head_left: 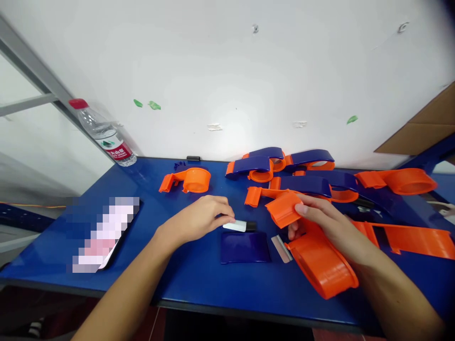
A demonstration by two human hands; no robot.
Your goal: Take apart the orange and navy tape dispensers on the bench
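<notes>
Upper left: water bottle with red cap standing at the table's back edge. Lower left: blurred phone-like slab flat on the blue table. Centre: left hand palm down, fingers curled, tips pinching a small white part that lies on the table; dark blue flat plate just below it. Orange dispenser shell lies behind the hand. Right of centre: right hand gripping an orange tape dispenser body, thumb under, fingers over its flap; metal blade at its left end. Upper right: heap of orange-and-blue dispensers.
</notes>
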